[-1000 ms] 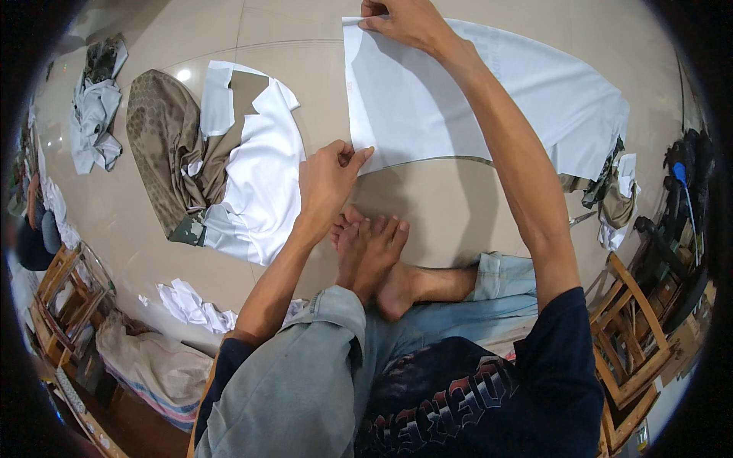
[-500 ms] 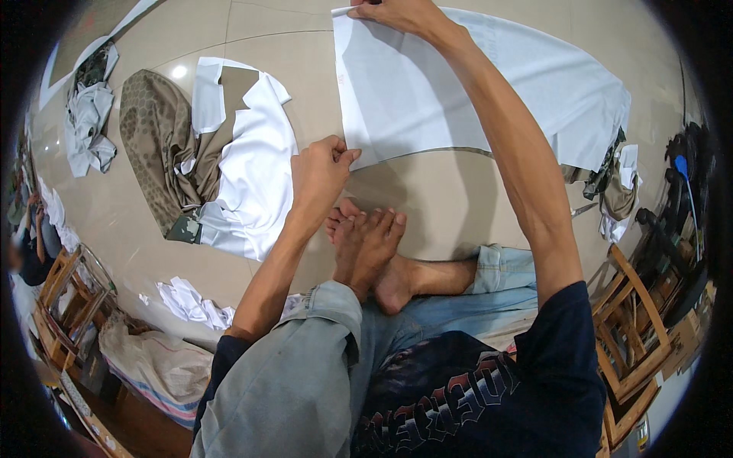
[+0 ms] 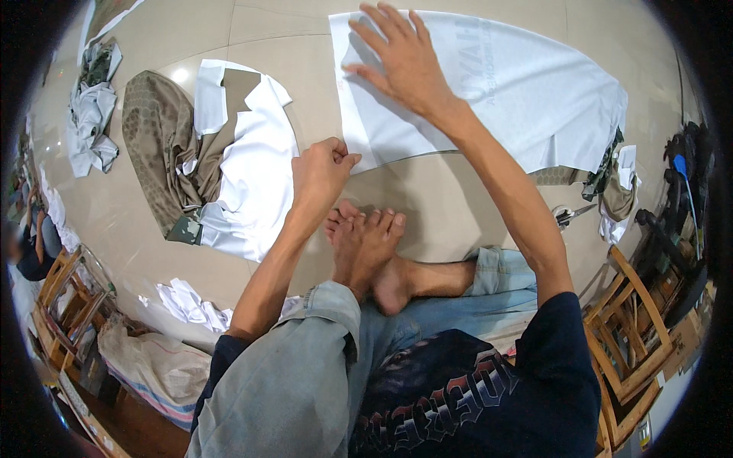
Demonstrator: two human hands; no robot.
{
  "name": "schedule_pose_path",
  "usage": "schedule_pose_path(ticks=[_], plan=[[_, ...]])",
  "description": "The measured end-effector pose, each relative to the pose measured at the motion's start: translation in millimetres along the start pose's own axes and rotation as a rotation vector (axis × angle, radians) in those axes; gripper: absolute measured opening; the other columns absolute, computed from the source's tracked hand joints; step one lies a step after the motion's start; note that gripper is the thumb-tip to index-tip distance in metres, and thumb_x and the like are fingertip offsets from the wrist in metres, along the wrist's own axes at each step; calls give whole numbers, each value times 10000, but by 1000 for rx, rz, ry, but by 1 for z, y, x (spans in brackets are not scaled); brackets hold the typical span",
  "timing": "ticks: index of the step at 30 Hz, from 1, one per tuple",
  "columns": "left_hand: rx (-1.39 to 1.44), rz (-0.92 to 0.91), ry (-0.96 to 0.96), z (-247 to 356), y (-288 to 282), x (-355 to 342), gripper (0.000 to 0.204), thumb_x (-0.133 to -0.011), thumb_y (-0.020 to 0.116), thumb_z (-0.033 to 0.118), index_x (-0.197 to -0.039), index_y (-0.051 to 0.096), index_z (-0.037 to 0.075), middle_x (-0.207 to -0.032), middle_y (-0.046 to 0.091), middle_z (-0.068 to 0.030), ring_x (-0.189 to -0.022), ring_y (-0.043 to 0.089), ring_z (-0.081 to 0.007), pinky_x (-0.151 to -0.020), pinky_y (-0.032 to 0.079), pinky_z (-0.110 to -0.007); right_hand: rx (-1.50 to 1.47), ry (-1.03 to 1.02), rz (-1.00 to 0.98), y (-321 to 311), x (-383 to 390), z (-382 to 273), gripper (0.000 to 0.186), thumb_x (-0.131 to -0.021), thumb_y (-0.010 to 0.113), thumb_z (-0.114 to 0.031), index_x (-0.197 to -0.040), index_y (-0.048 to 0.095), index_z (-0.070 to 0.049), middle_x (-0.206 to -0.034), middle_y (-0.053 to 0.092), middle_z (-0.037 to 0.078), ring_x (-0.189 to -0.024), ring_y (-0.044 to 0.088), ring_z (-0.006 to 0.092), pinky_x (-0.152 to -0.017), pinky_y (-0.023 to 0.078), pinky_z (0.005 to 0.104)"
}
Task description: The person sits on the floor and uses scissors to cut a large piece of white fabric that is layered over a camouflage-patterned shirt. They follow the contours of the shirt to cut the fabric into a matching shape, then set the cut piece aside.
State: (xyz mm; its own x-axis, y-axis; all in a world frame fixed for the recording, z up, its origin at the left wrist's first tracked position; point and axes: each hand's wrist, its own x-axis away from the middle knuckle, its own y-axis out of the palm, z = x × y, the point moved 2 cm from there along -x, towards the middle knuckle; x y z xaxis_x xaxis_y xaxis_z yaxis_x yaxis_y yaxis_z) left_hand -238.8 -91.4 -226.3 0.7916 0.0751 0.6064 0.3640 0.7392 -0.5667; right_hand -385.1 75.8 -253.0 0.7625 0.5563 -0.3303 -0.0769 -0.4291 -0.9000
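Note:
A long white fabric piece (image 3: 489,99) lies spread over the tiled floor ahead of me, with faint print showing through from its underside. My left hand (image 3: 324,169) pinches its near left corner between thumb and fingers. Above the fabric's far left part, my right hand (image 3: 403,65) has its fingers spread and grips nothing; I cannot tell whether the palm touches the cloth. Left of my left hand lies another white fabric piece (image 3: 256,168), beside a brown patterned cloth (image 3: 159,145). Patterned fabric shows under the long piece's right end.
Scissors (image 3: 569,216) lie on the floor right of my right forearm. A crumpled cloth bundle (image 3: 92,126) is at far left, and white scraps (image 3: 191,303) lie below. Wooden frames (image 3: 630,328) stand at right, a woven sack (image 3: 156,366) at lower left. Another person (image 3: 37,244) sits far left.
My right hand has let go of the fabric's far left corner, opened and moved nearer over the cloth. The fabric has settled flatter. My left hand keeps its pinch.

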Motion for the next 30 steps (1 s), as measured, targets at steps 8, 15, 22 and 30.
schedule_pose_path(ticks=[8,15,22,30], plan=[[-28,-44,-47,-4,-3,-1,335,-876,810,308,-827,722,-11,-661,673,-81,-588,609,-177,-587,475,-341,80,106,-68,1,17,-18,904,-929,487,-759,-1573,422,-128,-1686,285,125,-1570,178,370,-1235,110,679],[-66,-15,-12,-2,-1,1,344,-883,798,323,-795,706,3,-641,657,-69,-574,601,-176,-571,467,-342,35,178,-135,3,48,-32,964,-908,499,-780,-1589,389,-107,-1698,245,141,-1575,151,381,-1217,60,716],[-54,12,20,-4,2,2,333,-882,776,322,-778,687,19,-648,666,-84,-595,626,-249,-608,467,-382,14,237,-148,6,75,-56,958,-932,476,-756,-1602,353,-83,-1697,226,178,-1574,149,401,-1215,57,714],[-155,312,292,11,-4,6,247,-946,687,252,-1057,713,33,-1124,717,-163,-1026,648,-320,-864,474,-427,-36,780,151,-90,144,1,710,-1051,511,-505,-1562,400,-24,-1668,279,227,-1554,197,443,-1217,105,687]])
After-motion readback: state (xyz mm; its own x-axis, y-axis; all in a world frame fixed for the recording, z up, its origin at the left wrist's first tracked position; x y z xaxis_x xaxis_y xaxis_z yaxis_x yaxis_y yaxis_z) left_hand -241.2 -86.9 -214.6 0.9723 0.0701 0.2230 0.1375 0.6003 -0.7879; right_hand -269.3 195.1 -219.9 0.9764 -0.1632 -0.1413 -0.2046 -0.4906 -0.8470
